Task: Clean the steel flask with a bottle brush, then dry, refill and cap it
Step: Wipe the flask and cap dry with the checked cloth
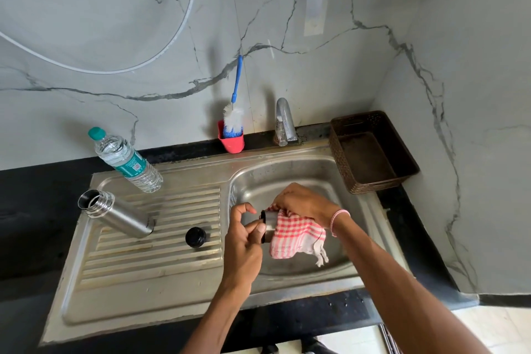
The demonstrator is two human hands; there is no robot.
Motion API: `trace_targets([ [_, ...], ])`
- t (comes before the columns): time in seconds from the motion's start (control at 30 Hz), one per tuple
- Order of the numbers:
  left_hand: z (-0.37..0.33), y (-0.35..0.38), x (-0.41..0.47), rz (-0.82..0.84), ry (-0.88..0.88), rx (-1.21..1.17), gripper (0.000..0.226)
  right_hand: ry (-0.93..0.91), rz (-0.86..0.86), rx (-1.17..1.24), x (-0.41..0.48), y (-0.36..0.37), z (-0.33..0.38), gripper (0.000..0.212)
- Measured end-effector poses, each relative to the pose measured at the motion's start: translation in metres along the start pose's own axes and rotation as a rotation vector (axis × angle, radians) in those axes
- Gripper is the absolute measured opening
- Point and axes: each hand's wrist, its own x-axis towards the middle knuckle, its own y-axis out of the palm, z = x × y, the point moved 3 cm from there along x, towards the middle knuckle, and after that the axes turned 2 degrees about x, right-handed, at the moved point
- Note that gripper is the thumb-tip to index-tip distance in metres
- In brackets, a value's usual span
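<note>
Steel cap point(268, 224) sits pinched between the fingers point(260, 229) of my left hand point(244, 241), so my right hand point(304, 201), clamped on the checked cloth point(298, 236), can dry it.

Both hands meet mid-frame, forearms reaching fwd.
L hand point(244, 241) pinches steel cap point(268, 223) w/ thumb & fingers; R hand point(304, 203) curled over checked cloth point(296, 238), wrist bent.

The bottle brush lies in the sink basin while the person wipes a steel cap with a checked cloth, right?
No. The head view shows the bottle brush standing in the red holder by the wall; the checked cloth wiping the steel cap is right.
</note>
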Motion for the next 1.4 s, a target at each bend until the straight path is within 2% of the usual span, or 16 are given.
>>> trace_targets([
  [0.07,-0.002,-0.004,0.003,-0.018,0.003,-0.007,0.032,-0.021,-0.034,0.121,-0.001,0.005,-0.004,0.029],
  [0.1,-0.001,-0.005,0.005,-0.033,0.002,0.002,0.032,-0.062,-0.112,0.097,0.000,0.010,-0.005,0.030],
  [0.17,-0.001,-0.006,0.008,-0.071,-0.011,0.008,0.033,-0.196,-0.325,-0.143,-0.006,0.022,-0.004,0.028],
  [0.23,-0.002,-0.007,0.011,-0.109,-0.040,-0.022,0.036,-0.376,-0.499,-0.440,-0.020,0.038,0.004,0.036],
  [0.33,-0.005,-0.008,0.017,-0.164,-0.109,-0.202,0.041,-0.579,-0.651,-0.612,-0.041,0.063,0.010,0.048],
  [0.53,-0.013,-0.006,0.014,-0.266,-0.252,-0.581,0.043,-0.686,-0.708,-0.569,-0.057,0.080,-0.016,0.060],
  [0.7,-0.012,-0.012,0.020,-0.343,-0.442,-0.851,0.040,-0.869,-0.704,-0.663,-0.073,0.075,-0.032,0.052],
  [0.87,-0.013,-0.012,0.021,-0.311,-0.477,-0.876,0.038,-0.920,-0.750,-0.637,-0.076,0.071,-0.043,0.052],
  [0.97,-0.016,-0.008,0.017,-0.271,-0.425,-0.695,0.038,-0.920,-0.800,-0.615,-0.074,0.069,-0.034,0.048],
  [1.03,-0.015,-0.004,0.012,-0.219,-0.349,-0.509,0.042,-0.842,-0.783,-0.557,-0.068,0.064,-0.023,0.045],
  [1.2,-0.009,-0.002,0.003,-0.134,-0.215,-0.229,0.042,-0.458,-0.526,-0.257,-0.039,0.034,-0.004,0.039],
  [1.27,-0.007,-0.004,0.002,-0.142,-0.202,-0.236,0.038,-0.318,-0.388,0.020,-0.029,0.017,-0.006,0.032],
  [1.4,-0.011,-0.009,0.009,-0.172,-0.182,-0.376,0.030,-0.089,-0.136,0.801,-0.024,0.018,-0.017,0.033],
])
